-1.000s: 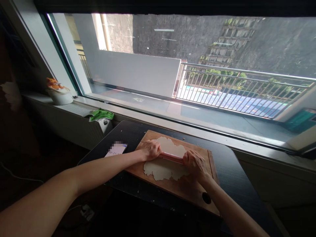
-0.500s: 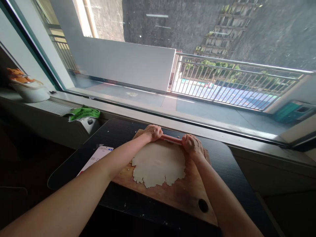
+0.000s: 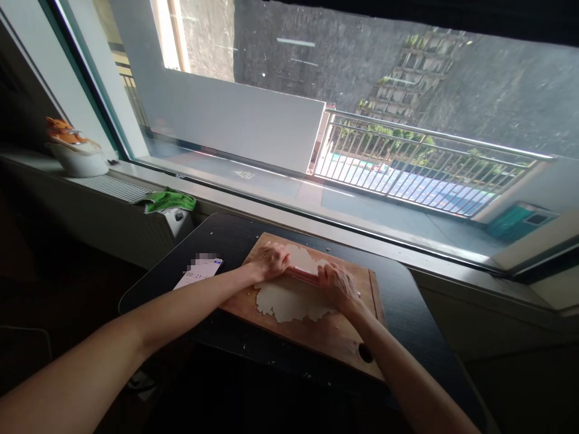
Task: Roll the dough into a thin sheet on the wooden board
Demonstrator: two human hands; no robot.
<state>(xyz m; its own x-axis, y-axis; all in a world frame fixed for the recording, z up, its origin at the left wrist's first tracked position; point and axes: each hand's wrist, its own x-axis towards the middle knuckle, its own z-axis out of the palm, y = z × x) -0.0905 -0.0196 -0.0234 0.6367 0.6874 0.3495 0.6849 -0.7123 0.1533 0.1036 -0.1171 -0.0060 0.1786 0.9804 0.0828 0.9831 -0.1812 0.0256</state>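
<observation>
A reddish rolling pin (image 3: pixel 304 275) lies across a thin, pale sheet of dough (image 3: pixel 289 299), whose near edge is ragged and cracked. My left hand (image 3: pixel 274 260) is closed around the pin's left end. Its right end is in the closed grip of my right hand (image 3: pixel 337 283). Dough shows both beyond the pin and on the near side of it. Beneath the dough is a wooden cutting board (image 3: pixel 344 340), with a dark round hole near its front right corner. My fingers hide both ends of the pin.
The board rests on a black table (image 3: pixel 407 319) against the window sill. A phone (image 3: pixel 199 272) showing a timer lies left of the board. Beyond the table's left side, a green cloth (image 3: pixel 169 201) and a white pot (image 3: pixel 81 158) sit on a radiator.
Both hands have drawn the rolling pin from the far edge of the dough back toward me, onto its middle. Dough now shows beyond the pin. The camera view has shifted somewhat.
</observation>
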